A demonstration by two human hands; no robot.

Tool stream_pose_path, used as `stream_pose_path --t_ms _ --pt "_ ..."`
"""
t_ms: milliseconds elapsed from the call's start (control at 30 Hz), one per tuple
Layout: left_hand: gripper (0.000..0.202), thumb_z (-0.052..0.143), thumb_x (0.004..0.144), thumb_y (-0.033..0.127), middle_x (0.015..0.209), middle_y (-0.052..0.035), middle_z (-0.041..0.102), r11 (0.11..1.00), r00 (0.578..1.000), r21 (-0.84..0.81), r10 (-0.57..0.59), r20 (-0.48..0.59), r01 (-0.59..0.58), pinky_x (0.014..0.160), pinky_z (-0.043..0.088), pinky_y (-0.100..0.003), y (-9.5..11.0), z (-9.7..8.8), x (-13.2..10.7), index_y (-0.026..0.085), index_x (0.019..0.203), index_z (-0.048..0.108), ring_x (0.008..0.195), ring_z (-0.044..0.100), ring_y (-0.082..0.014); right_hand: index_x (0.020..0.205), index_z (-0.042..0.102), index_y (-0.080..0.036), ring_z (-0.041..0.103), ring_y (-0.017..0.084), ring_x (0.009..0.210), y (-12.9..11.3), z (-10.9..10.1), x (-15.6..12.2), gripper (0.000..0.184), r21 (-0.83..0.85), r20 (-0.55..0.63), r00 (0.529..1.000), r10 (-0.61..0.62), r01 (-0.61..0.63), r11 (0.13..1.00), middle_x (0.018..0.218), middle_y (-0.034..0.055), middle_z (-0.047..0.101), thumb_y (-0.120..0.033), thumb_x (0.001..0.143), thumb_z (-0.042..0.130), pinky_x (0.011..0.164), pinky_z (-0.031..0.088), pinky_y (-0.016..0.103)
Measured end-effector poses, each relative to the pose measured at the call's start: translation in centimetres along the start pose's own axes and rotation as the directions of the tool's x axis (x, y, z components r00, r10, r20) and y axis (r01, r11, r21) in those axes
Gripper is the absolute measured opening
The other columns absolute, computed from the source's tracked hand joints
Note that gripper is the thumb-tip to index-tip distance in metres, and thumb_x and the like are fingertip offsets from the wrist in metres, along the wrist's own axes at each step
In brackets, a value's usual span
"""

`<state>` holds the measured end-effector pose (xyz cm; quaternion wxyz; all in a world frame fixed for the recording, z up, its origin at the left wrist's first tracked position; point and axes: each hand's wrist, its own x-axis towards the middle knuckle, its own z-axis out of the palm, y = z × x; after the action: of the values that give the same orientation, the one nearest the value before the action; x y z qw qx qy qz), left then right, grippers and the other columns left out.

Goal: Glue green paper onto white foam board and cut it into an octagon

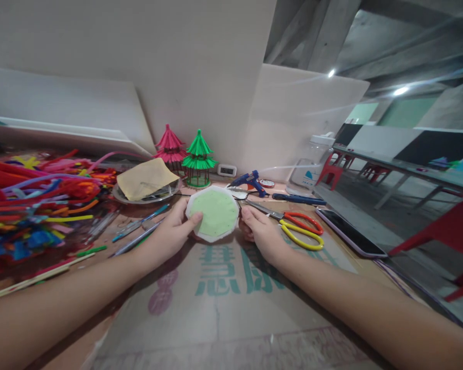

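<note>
A flat octagonal piece (215,213) with a pale green face and a white rim is held up over the cardboard. My left hand (173,228) grips its left side, thumb lying on the green face and fingers behind. At its right edge, my right hand (262,228) is closed, thumb and curled fingers pinching the rim; the fingertips are partly hidden. Close to my right hand lie scissors (301,231) with one red and one yellow handle. Behind the piece stand a green pagoda model (199,159) and a pink one (170,144).
Colourful pipe cleaners (42,205) are heaped at left beside a dish (119,196) with yellow paper (146,179). Pens (139,223) lie nearby. At right are a blue glue gun (250,181), a utility knife (299,199), a phone (349,231) and a clear bottle (308,167). Printed cardboard (216,318) covers the front.
</note>
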<state>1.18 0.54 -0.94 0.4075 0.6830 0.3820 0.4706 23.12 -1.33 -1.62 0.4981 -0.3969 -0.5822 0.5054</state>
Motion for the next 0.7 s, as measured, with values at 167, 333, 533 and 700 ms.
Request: stream_pose_path --t_ms 167,333,533,700 --pt "0.046 0.065 0.086 0.048 0.102 -0.0074 0.066 1.000 1.000 -0.007 0.004 0.007 -0.004 0.082 0.051 -0.036 -0.1 0.1 0.0 0.018 0.121 0.058 0.099 0.060 -0.0262 0.069 0.044 -0.023 0.024 0.009 0.049 0.1 0.1 0.1 0.057 0.005 -0.020 1.000 -0.008 0.008 1.000 0.056 -0.0073 0.034 -0.076 0.075 0.064 0.043 0.016 0.025" --pt "0.053 0.066 0.085 0.051 0.113 -0.0095 0.064 0.995 0.997 -0.066 -0.071 -0.022 0.070 0.074 0.055 -0.034 -0.3 0.0 0.1 0.017 0.124 0.055 0.093 0.062 -0.0243 0.076 0.049 -0.022 0.022 0.008 0.045 -0.4 0.4 -0.1 0.054 0.079 -0.054 0.998 0.034 -0.030 0.996 0.055 -0.0088 0.034 -0.074 0.078 0.061 0.041 0.015 0.022" --pt "0.055 0.068 0.083 0.046 0.110 -0.0083 0.063 0.954 0.975 -0.226 -0.215 -0.051 0.198 0.058 0.057 -0.031 -0.3 0.2 0.4 0.018 0.127 0.051 0.080 0.062 -0.0201 0.087 0.060 -0.019 0.015 0.004 0.042 -7.0 -1.9 -1.2 0.039 0.030 0.475 0.804 0.358 -0.421 0.907 0.057 -0.0102 0.033 -0.057 0.083 0.067 0.036 0.013 0.018" --pt "0.053 0.068 0.082 0.045 0.105 -0.0065 0.064 0.956 0.977 -0.221 -0.208 -0.053 0.192 0.054 0.056 -0.028 -0.2 0.2 0.4 0.017 0.124 0.052 0.071 0.060 -0.0157 0.080 0.069 -0.015 0.045 0.008 0.048 -9.6 -5.8 -0.6 0.038 -0.612 0.558 0.612 0.560 -0.152 0.776 0.061 -0.0018 0.055 -0.050 0.091 0.061 0.042 0.035 0.020"
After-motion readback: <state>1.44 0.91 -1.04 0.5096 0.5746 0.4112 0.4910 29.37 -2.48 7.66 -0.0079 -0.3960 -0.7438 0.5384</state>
